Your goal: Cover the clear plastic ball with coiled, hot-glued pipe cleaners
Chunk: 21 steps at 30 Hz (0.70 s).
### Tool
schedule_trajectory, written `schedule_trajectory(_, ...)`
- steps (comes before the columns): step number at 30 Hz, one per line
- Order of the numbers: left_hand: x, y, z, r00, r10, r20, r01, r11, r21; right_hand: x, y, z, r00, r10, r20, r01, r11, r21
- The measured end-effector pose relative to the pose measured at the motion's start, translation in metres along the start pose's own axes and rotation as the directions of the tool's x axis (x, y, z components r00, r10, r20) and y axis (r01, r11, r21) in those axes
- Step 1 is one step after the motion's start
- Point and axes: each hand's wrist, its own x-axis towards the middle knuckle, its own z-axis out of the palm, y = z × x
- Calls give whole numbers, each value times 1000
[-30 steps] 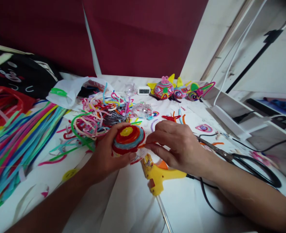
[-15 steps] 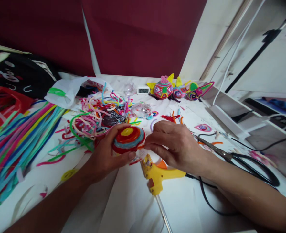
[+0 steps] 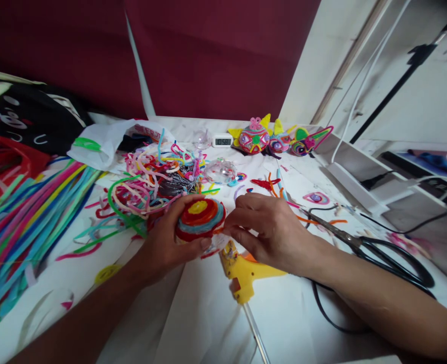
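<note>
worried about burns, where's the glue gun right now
In the head view, the glue gun lies just right of centre, below the right hand, with the scissors farther right.

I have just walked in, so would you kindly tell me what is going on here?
A person's left hand holds a colour-banded ball, while the right hand pinches what looks like an orange strip at its edge. A yellow glue gun lies close by, with scissors to the right and a heap of fuzzy strips behind, to the left.

White table [image 3: 299, 177], 3 figures [image 3: 253, 140], scissors [image 3: 354, 241], clock [image 3: 222, 140]
</note>
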Motion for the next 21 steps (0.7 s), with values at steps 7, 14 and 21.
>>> schedule_trajectory(7,2,3,0,998,-55,-6,55,998,19,0,-2,1,997,65,35,-65,998,-19)
schedule_trajectory(14,4,1,2,995,-96,-26,96,995,17,0,-3,1,991,107,83,-101,992,-74)
schedule_trajectory(21,3,-2,3,998,-54,-35,58,992,115,1,-5,3,982,133,133,-125,990,-70)
